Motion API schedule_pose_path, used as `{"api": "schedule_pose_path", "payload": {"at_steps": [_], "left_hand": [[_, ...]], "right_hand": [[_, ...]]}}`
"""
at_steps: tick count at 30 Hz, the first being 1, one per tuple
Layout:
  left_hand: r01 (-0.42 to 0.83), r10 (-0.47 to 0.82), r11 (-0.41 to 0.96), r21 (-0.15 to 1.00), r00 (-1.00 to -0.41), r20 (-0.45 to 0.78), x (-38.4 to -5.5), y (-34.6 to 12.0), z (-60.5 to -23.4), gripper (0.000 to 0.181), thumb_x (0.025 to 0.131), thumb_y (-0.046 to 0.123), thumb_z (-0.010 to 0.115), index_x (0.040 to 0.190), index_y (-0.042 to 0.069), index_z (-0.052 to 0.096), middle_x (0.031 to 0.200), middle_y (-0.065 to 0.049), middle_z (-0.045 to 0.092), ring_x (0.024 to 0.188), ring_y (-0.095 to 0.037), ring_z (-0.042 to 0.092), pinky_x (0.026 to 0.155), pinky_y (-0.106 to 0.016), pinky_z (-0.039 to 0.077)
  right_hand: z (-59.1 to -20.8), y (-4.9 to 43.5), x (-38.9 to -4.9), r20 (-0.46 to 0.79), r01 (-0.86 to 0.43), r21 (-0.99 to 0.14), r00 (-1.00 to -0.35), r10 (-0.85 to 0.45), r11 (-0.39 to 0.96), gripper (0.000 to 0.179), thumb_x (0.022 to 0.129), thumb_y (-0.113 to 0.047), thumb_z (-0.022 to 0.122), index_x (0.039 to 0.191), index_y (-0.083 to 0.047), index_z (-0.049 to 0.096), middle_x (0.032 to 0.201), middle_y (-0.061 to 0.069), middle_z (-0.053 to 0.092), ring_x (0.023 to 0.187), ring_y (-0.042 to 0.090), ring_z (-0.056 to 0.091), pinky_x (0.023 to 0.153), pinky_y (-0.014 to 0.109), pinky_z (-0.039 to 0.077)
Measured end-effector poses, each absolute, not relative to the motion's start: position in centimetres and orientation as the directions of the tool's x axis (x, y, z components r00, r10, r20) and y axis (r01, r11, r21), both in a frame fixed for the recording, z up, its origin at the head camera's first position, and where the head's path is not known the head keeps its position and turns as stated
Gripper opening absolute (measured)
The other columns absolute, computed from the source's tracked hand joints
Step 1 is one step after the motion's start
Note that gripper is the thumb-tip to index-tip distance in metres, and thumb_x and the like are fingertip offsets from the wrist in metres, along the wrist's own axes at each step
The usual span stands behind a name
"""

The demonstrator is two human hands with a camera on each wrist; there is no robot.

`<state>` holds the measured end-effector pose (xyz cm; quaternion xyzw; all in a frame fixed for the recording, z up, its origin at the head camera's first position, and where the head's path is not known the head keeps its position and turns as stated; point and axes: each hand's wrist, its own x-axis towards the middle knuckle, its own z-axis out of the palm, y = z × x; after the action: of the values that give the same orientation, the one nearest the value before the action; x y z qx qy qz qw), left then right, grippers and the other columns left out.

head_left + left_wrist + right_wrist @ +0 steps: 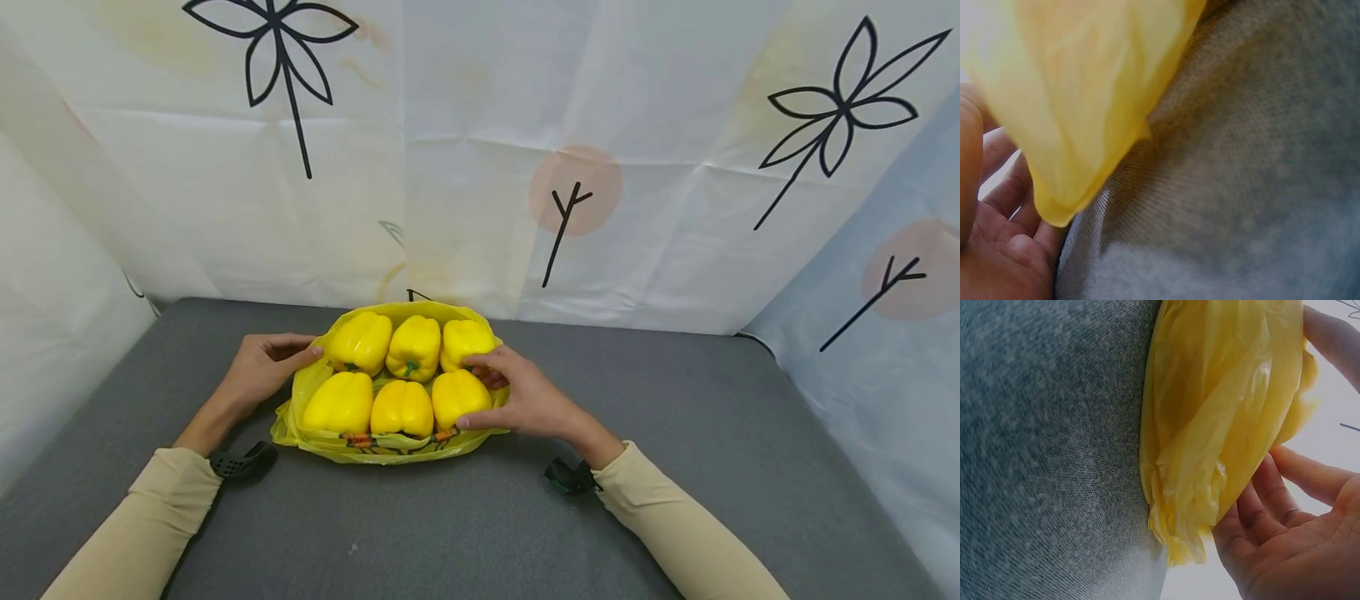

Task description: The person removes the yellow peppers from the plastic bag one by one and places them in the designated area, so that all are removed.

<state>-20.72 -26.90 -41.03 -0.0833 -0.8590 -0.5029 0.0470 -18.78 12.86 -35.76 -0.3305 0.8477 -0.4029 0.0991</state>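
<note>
A yellow plastic bag [322,450] with its mouth spread wide lies on the grey table. Several yellow bell peppers [339,402] fill it in two rows. At its left rim, my left hand [258,371] pinches the plastic between thumb and fingers. In the left wrist view, the bag [1085,112] hangs in front of those fingers. My right hand [525,396] reaches over the right rim, thumb and bent fingers round the front right bell pepper [456,396]. The right wrist view has creased plastic [1210,425] beside the fingers, hiding most of that pepper.
A grey cloth-covered table [420,533] extends around the bag. Behind it hangs a pale curtain [465,225] printed with leaves and twigs, and a side curtain [885,375] closes the right. Dark wrist devices sit at both sleeve cuffs, the left one [243,462] near the bag.
</note>
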Motion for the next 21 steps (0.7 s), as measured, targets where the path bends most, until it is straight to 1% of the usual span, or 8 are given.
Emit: {"api": "schedule_pose_path", "payload": {"at_steps": [5, 12, 17, 21], "left_hand": [[0.187, 0.097, 0.479, 0.857, -0.982, 0.160, -20.69, -26.92, -41.08, 0.044, 0.100, 0.031, 0.068, 0.127, -0.005, 0.069, 0.120, -0.022, 0.069, 0.093, 0.005, 0.063, 0.077, -0.016, 0.054], [0.188, 0.102, 0.478, 0.858, -0.982, 0.158, -20.64, -26.91, -41.05, 0.044, 0.100, 0.031, 0.068, 0.127, -0.004, 0.069, 0.121, -0.024, 0.068, 0.094, 0.006, 0.063, 0.078, -0.016, 0.054], [0.189, 0.102, 0.474, 0.860, -0.982, 0.159, -20.68, -26.89, -40.99, 0.044, 0.100, 0.030, 0.068, 0.127, -0.004, 0.069, 0.121, -0.022, 0.069, 0.094, 0.005, 0.063, 0.078, -0.016, 0.054], [0.191, 0.105, 0.469, 0.862, -0.981, 0.161, -20.70, -26.89, -40.96, 0.043, 0.100, 0.030, 0.069, 0.126, -0.004, 0.069, 0.120, -0.020, 0.070, 0.095, 0.005, 0.063, 0.078, -0.016, 0.054]], "right_hand": [[-35.89, 12.66, -18.66, 0.068, -0.463, -0.741, -0.771, -0.633, 0.485, 0.080, 0.080, -0.028, 0.090, 0.147, -0.006, 0.053, 0.120, 0.005, 0.050, 0.108, 0.018, 0.055, 0.097, 0.038, 0.050], [-36.04, 12.51, -18.45, 0.049, -0.453, -0.727, -0.784, -0.619, 0.516, 0.079, 0.079, -0.031, 0.090, 0.144, -0.003, 0.054, 0.118, 0.008, 0.048, 0.106, 0.019, 0.051, 0.094, 0.038, 0.049], [-36.18, 12.50, -18.51, 0.068, -0.476, -0.716, -0.776, -0.627, 0.511, 0.076, 0.077, -0.030, 0.092, 0.138, -0.004, 0.056, 0.118, 0.009, 0.049, 0.105, 0.019, 0.051, 0.092, 0.037, 0.049], [-36.20, 12.50, -18.50, 0.068, -0.481, -0.724, -0.763, -0.642, 0.495, 0.076, 0.075, -0.028, 0.093, 0.135, -0.004, 0.052, 0.122, 0.010, 0.048, 0.108, 0.020, 0.052, 0.093, 0.037, 0.049]]}}
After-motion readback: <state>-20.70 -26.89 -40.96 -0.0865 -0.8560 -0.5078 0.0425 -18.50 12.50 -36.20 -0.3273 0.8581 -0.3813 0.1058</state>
